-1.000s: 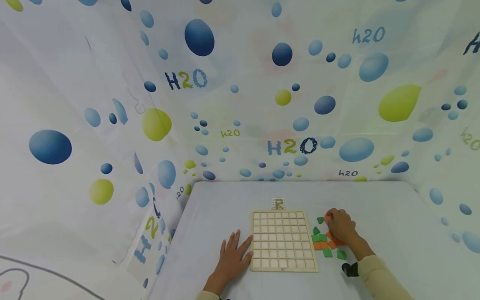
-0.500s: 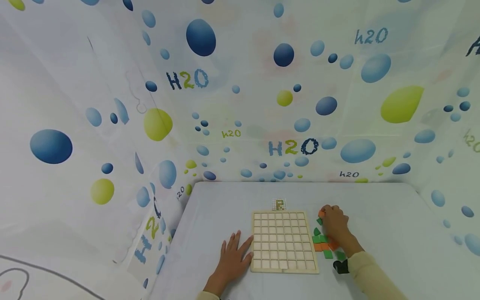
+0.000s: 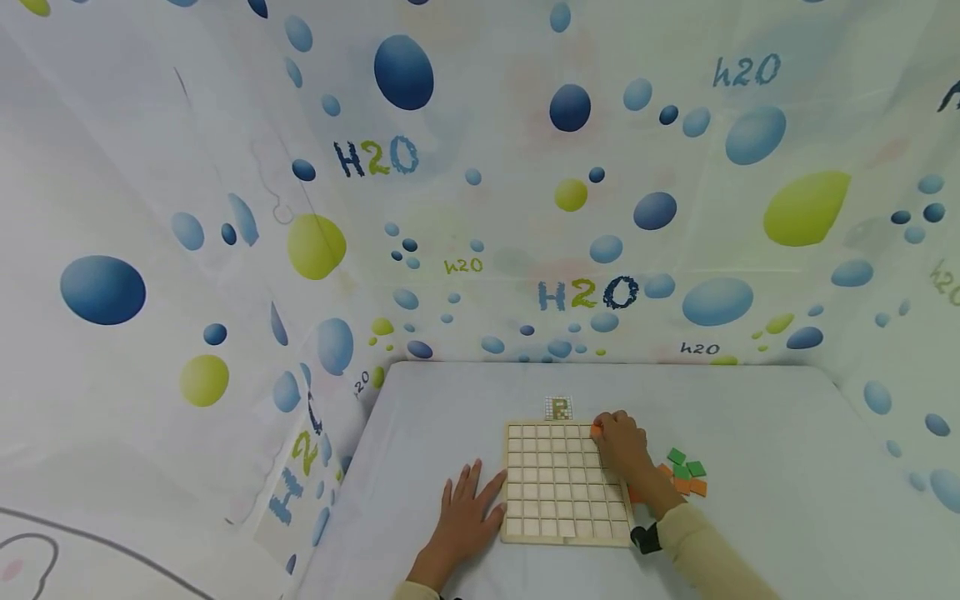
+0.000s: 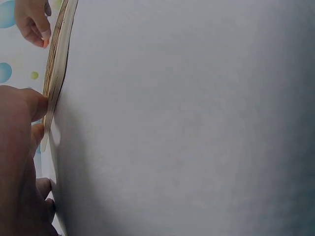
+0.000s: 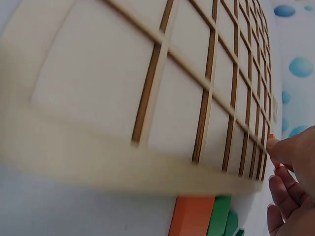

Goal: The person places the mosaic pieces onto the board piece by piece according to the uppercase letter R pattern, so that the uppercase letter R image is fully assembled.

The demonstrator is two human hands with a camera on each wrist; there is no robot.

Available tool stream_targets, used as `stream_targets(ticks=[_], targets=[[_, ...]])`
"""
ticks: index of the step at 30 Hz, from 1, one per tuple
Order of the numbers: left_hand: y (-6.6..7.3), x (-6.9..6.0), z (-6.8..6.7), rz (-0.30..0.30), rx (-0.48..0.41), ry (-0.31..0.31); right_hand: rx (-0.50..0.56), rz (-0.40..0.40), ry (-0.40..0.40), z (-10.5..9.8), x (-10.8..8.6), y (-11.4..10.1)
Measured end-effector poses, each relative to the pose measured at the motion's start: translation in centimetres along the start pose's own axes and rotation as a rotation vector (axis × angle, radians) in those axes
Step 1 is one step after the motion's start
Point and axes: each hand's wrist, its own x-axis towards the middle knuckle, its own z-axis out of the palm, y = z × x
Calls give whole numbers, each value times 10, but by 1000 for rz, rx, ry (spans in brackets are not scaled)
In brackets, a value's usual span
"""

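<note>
A pale wooden grid board [image 3: 567, 540] lies on the white table, its square cells bare in the parts that show. My right hand [image 3: 626, 446] pinches an orange tile [image 3: 596, 431] over the board's far right corner; in the right wrist view the tile [image 5: 270, 136] peeks out between thumb and fingers. My left hand [image 3: 467, 521] lies flat on the table with fingers spread, its fingertips touching the board's left edge. The left wrist view shows those fingers [image 4: 34, 104] against the wooden rim [image 4: 58, 73].
Right of the board lie loose green tiles [image 3: 696, 468] and orange tiles [image 3: 698, 487], partly hidden by the right forearm. A small printed pattern card [image 3: 558, 407] lies just beyond the board's far edge. Patterned sheeting [image 3: 495, 208] hangs behind the table.
My right hand has moved left from the loose tiles to the board's far right corner, carrying the orange tile. My left hand has stayed in place.
</note>
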Motion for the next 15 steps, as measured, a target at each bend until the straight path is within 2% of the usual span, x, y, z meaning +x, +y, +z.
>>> stream_targets(ticks=[8,15], targets=[[1,-1,0,-6,-2,-4,68,-61,-17,19,3,-25],[0,0,1,-3,10,-1,113,-77,-32,31,5,-42]])
